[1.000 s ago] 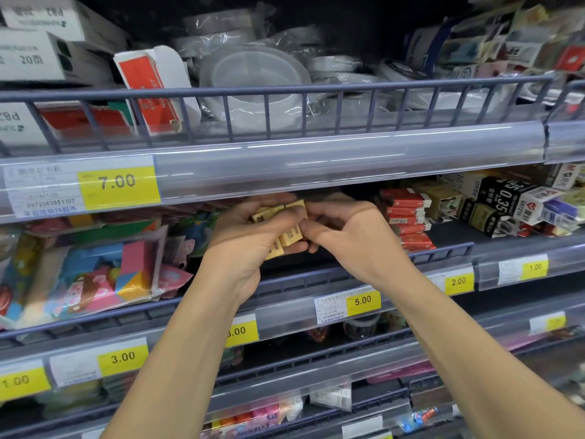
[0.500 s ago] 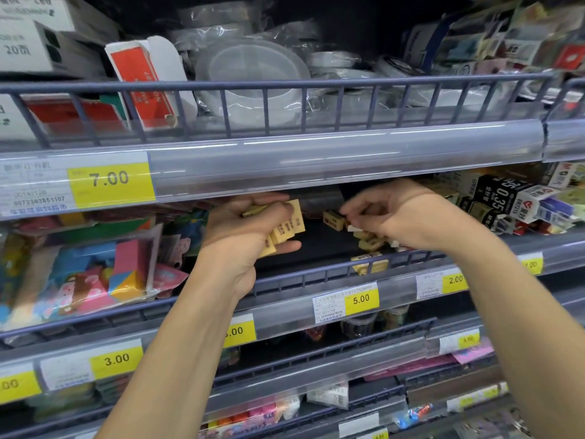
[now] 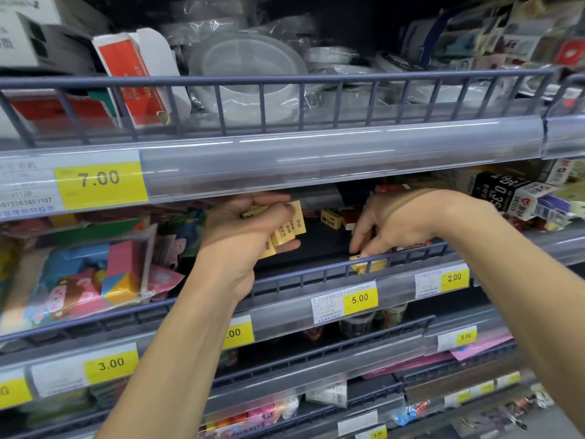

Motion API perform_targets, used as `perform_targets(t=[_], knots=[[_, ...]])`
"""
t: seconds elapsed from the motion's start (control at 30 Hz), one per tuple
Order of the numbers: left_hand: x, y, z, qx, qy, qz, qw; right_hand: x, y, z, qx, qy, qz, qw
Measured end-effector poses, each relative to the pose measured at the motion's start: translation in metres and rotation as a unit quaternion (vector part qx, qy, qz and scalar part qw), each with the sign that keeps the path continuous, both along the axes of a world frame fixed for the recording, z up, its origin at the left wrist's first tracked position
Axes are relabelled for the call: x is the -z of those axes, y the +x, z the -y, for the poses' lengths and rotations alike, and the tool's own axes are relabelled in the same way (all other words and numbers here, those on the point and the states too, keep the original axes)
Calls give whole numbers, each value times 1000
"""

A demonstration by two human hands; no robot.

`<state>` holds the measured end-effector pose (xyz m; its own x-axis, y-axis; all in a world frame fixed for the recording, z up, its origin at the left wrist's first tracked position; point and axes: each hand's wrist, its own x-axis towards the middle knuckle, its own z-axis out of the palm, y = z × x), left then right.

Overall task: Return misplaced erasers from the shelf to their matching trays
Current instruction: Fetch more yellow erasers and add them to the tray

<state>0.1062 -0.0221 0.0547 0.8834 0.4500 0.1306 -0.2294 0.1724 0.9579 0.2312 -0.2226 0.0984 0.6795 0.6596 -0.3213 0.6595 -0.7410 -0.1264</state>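
Grey wire-fronted shelf: small yellow block erasers at front rail, right hand fingertips pinching one. Left hand grips yellow eraser stack.

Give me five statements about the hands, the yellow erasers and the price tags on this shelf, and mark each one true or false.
1. The left hand holds several small yellow block erasers in its grip. True.
2. The right hand rests on the top shelf beside the clear plastic plates. False: it reaches down to the yellow erasers behind the grey wire shelf rail on the middle shelf.
3. The yellow price tag under the right hand reads 5.00. True.
4. A single yellow eraser sits on the dark shelf floor between the two hands. True.
5. The yellow price tag at upper left reads 2.00. False: it reads 7.00.
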Motion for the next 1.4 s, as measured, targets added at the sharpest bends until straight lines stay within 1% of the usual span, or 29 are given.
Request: perform_targets(t=[0.13, 0.23, 0.3, 0.4, 0.5, 0.57, 0.67, 0.73, 0.77, 0.87, 0.97, 1.0, 1.1, 1.17, 1.2, 1.3, 1.4], knots=[[0, -1, 0, -3, -1, 1, 1000, 10, -1, -10, -1, 56, -4, 998], [1, -2, 0, 0, 1, -2, 1000, 9, -3, -9, 19, 76, -7, 997], [1, -3, 0, 0, 4, -5, 1000, 4, -5, -8, 34, 56, -18, 998], [1, -3, 1, -1, 11, -7, 1000, 1, -8, -11, 37, -13, 12, 999], [1, -3, 1, -4, 15, -6, 1000, 3, -12, -18, 36, -31, 24, 999], [2, -2, 0, -6, 16, -4, 1000, 2, -16, -19, 45, 4, 17, 999], [3, -3, 0, -8, 14, 4, 1000, 3, -22, -16, 74, 146, -11, 986], [3, -5, 0, -5, 13, 15, 1000, 7, -27, -11, 89, 256, -24, 962], [3, -7, 1, -2, 13, 23, 1000, 10, -32, -8, 96, 321, -41, 941], [1, -18, 5, 19, 13, 57, 998, 21, -49, 0, 109, 489, -73, 862], [1, -38, 12, 52, 15, 83, 995, 34, -71, 7, 127, 601, -130, 779], [3, -45, 14, 62, 20, 88, 994, 40, -79, 11, 129, 617, -153, 761], [17, -69, 24, 92, 42, 78, 992, 65, -108, 25, 124, 645, -210, 724], [37, -84, 31, 115, 43, 56, 991, 88, -128, 33, 153, 658, -243, 696], [49, -90, 35, 127, 38, 39, 990, 101, -137, 37, 171, 658, -255, 687], [90, -108, 42, 137, 28, -34, 990, 149, -165, 48, 228, 638, -278, 681], [137, -122, 44, 148, 11, -111, 983, 201, -194, 53, 297, 598, -285, 687]])
